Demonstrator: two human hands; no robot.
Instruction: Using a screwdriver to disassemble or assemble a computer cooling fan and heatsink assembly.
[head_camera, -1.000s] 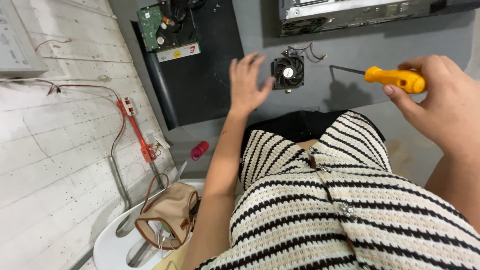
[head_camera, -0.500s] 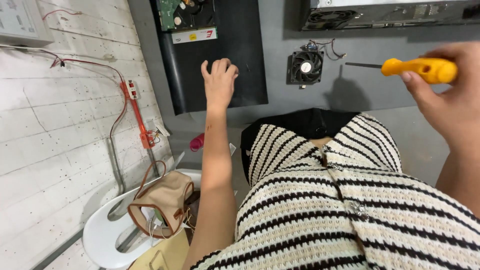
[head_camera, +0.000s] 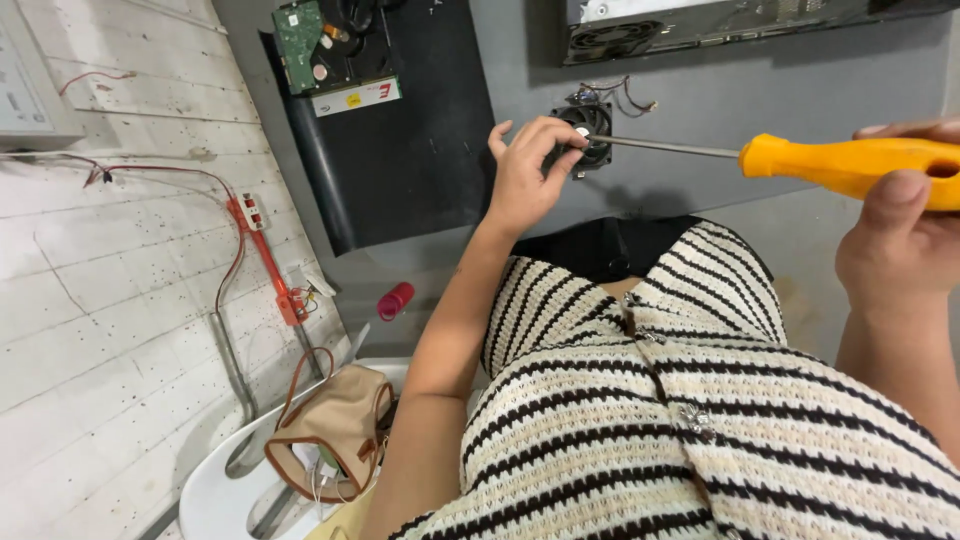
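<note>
Head view: left hand (head_camera: 528, 175) pinches screwdriver (head_camera: 800, 160) tip at small fan (head_camera: 592, 130); right hand (head_camera: 900, 235) clamps handle; next, seat tip squarely.

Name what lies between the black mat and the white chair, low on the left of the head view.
In the head view, a small pink cylinder lies on the grey surface between the black mat and the white chair. The tan handbag sits on the chair.
</note>
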